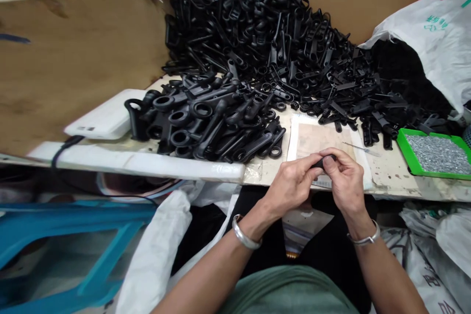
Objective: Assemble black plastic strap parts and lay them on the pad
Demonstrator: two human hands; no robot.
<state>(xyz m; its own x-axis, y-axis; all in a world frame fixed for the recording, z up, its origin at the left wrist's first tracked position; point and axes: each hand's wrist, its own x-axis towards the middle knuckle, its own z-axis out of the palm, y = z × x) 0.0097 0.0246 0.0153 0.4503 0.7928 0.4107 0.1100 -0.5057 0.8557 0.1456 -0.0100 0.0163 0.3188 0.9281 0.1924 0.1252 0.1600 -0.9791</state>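
Observation:
Between my two hands I hold a small black plastic part [324,161], mostly covered by my fingers. My left hand [294,179] pinches its left end, and my right hand [345,176] grips the other end with thumb and fingers. Beneath them lies a white-edged sheet [312,132] on the worktable. Just beyond my right hand, a thin metal pick-like tool [358,148] rests on that sheet. To the left is a heap of black plastic handles with ring ends [209,117]. Smaller flat black parts [342,88] are strewn behind the sheet.
A tall pile of black parts [250,24] leans against the cardboard at the back. A green tray [408,154] of small silvery metal pieces stands at right. At left are a white device with a cable [110,115] and a blue plastic stool [73,221].

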